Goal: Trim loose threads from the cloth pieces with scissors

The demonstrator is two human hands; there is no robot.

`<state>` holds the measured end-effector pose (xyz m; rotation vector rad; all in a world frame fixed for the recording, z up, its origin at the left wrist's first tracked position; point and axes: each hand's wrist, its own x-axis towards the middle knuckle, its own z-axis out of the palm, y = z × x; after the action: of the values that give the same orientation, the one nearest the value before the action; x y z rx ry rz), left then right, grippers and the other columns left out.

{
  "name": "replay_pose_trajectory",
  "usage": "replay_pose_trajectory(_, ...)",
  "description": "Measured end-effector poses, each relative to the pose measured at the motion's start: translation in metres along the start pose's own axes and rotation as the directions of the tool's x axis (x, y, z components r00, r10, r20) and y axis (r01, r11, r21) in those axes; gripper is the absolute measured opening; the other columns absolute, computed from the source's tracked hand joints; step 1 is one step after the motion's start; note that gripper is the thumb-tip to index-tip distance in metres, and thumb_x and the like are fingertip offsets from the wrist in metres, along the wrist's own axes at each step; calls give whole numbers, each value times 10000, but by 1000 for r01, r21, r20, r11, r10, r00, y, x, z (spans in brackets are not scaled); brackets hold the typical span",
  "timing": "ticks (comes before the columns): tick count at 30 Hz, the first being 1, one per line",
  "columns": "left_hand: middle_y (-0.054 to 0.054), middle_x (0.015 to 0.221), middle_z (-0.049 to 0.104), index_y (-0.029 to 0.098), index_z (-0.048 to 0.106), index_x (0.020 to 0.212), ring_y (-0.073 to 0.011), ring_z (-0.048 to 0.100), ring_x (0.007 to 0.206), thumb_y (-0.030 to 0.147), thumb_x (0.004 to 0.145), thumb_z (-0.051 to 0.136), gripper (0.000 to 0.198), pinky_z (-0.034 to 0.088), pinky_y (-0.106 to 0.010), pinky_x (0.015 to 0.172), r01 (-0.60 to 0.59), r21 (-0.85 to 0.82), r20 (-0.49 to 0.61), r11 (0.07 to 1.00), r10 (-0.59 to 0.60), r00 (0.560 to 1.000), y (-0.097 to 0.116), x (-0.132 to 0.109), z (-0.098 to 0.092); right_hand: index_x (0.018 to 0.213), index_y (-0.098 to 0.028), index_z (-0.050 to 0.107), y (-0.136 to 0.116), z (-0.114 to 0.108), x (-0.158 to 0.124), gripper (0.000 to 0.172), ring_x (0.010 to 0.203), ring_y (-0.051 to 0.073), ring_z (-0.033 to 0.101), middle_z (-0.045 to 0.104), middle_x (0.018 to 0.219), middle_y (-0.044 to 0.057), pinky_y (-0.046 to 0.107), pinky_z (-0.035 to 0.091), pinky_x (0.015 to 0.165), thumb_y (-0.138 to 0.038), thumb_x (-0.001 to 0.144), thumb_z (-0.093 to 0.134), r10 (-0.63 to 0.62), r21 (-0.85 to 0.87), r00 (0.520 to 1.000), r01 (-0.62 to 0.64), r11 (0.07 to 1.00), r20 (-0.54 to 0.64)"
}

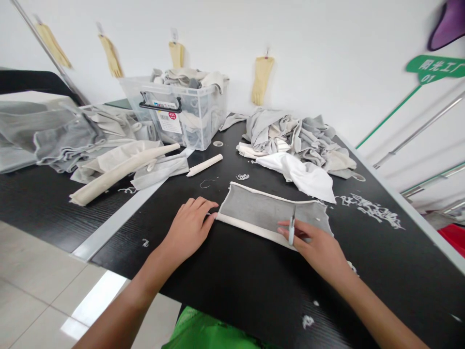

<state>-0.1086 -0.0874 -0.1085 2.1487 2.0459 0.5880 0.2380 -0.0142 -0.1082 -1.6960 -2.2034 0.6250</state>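
Note:
A grey mesh fabric piece with cream bands along its long edges lies flat on the black table in front of me. At its near left corner is my left hand, thumb and index finger closed about the cream edge. My right hand holds small scissors with a pale handle, their blades pointing up and away over the right half of the fabric. My palm hides part of the handle and the near right edge of the fabric.
Grey and white fabric is heaped behind the piece. A clear plastic bin full of cloth stands at the back left, near rolled cream fabric. Cut threads lie at right. A black tabletop extends to the front edge.

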Motion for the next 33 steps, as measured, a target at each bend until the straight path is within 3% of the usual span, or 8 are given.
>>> replay_pose_trajectory(7, -58, 1170, 699, 276, 758, 1119, -260, 565, 1076, 313, 1073, 468, 296, 431, -413, 940, -142, 11, 133, 990, 139, 981, 20, 15, 3, 1167, -396, 831, 12, 4, -6, 393, 926, 305, 746, 816, 1101, 31, 393, 554, 797, -640, 911, 661, -51, 9, 999, 51, 999, -15)
replay_pose_trajectory(14, -50, 1027, 718, 247, 679, 948, -265, 597, 1003, 136, 972, 514, 200, 426, -424, 876, -184, 52, 186, 982, 172, 967, 30, 19, 4, 1180, -340, 823, 26, 8, -1, 419, 875, 283, 732, 815, 1019, 22, 393, 549, 829, -625, 905, 688, 24, 186, 999, -16, 982, -43)
replay_pose_trajectory(16, -57, 1036, 725, 242, 680, 1004, -262, 615, 997, 107, 962, 497, 232, 436, -426, 891, -179, 36, 186, 983, 169, 968, 34, 17, 6, 1179, -329, 820, 27, 7, 0, 432, 875, 276, 725, 813, 1012, 19, 385, 542, 816, -635, 902, 693, 47, 242, 998, -35, 970, -43)
replay_pose_trajectory(19, -74, 1143, 733, 239, 685, 1179, -274, 631, 1064, 197, 1001, 522, 244, 444, -442, 982, -157, -14, 179, 988, 157, 971, 39, 16, 8, 1165, -305, 823, 27, 5, 1, 451, 837, 273, 715, 807, 950, 25, 383, 538, 778, -639, 884, 710, 66, 305, 997, -54, 951, -30)
replay_pose_trajectory(24, -48, 1017, 717, 244, 686, 937, -265, 616, 1016, 232, 1001, 543, 157, 453, -422, 948, -204, -37, 238, 978, 207, 949, 46, 18, 10, 1150, -270, 818, 25, -4, 7, 445, 883, 292, 744, 807, 905, 40, 401, 557, 830, -608, 872, 737, 75, 427, 997, -80, 901, 30)
replay_pose_trajectory(28, -41, 993, 716, 237, 644, 917, -262, 624, 989, 156, 951, 561, 121, 458, -415, 905, -191, -30, 266, 981, 192, 945, 49, 18, 11, 1132, -251, 821, 22, -16, 23, 432, 988, 317, 762, 821, 975, 56, 427, 556, 939, -580, 855, 777, 18, 552, 995, -70, 831, 99)
replay_pose_trajectory(31, -56, 1060, 735, 235, 676, 1025, -274, 655, 1027, 132, 962, 529, 190, 460, -432, 926, -188, -17, 286, 982, 185, 940, 55, 18, 13, 1118, -234, 831, 19, -22, 40, 443, 1073, 326, 754, 820, 1075, 72, 434, 539, 1015, -581, 845, 795, -29, 628, 988, -73, 775, 150)
replay_pose_trajectory(33, -71, 1149, 737, 250, 698, 1169, -294, 661, 1103, 227, 1006, 541, 227, 456, -452, 980, -200, -31, 281, 979, 200, 939, 63, 20, 14, 1111, -226, 837, 18, -21, 52, 459, 1115, 322, 743, 817, 1112, 81, 424, 534, 1032, -597, 845, 796, -58, 664, 983, -74, 744, 175)
